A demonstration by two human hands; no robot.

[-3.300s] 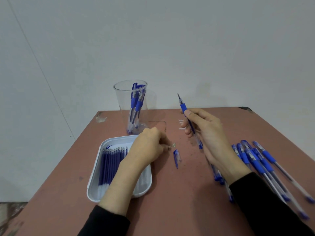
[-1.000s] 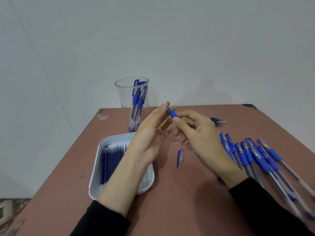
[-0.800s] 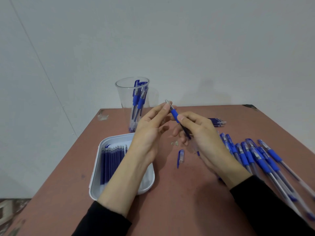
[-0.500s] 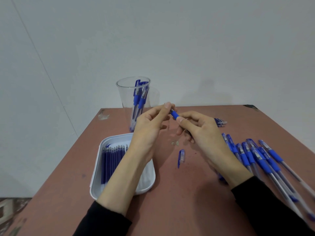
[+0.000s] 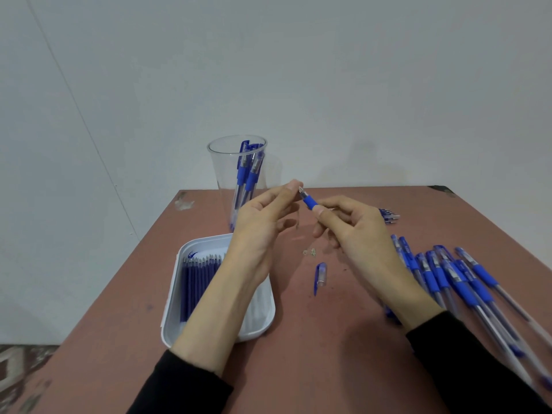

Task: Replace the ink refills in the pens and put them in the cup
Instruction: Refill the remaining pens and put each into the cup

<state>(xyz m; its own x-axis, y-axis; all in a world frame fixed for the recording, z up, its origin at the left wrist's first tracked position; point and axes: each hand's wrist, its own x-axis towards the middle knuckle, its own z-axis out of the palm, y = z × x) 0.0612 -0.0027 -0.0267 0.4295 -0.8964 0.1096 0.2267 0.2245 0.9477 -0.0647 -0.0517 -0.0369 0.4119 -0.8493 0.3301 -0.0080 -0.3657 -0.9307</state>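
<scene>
My right hand (image 5: 355, 231) grips a blue-gripped pen (image 5: 309, 201) above the middle of the table, tip pointing up and left. My left hand (image 5: 263, 225) meets it there, thumb and forefinger pinching the metal tip. The pen's barrel is hidden inside my right hand. A loose blue pen cap (image 5: 319, 276) lies on the table below my hands. The clear plastic cup (image 5: 221, 174) stands at the back left with several blue pens upright in it. A white tray (image 5: 263, 321) of dark blue refills sits under my left forearm.
Several blue pens (image 5: 454, 279) lie fanned out at the right, past my right wrist. A few refills (image 5: 388, 215) lie behind my right hand. Small crumbs (image 5: 310, 251) dot the brown table (image 5: 328, 354). A pale wall rises behind the table's far edge.
My left hand left the table and came up to the pen's tip. My right hand lowered the pen toward the centre. Since a second ago both hands shifted only slightly around the tip.
</scene>
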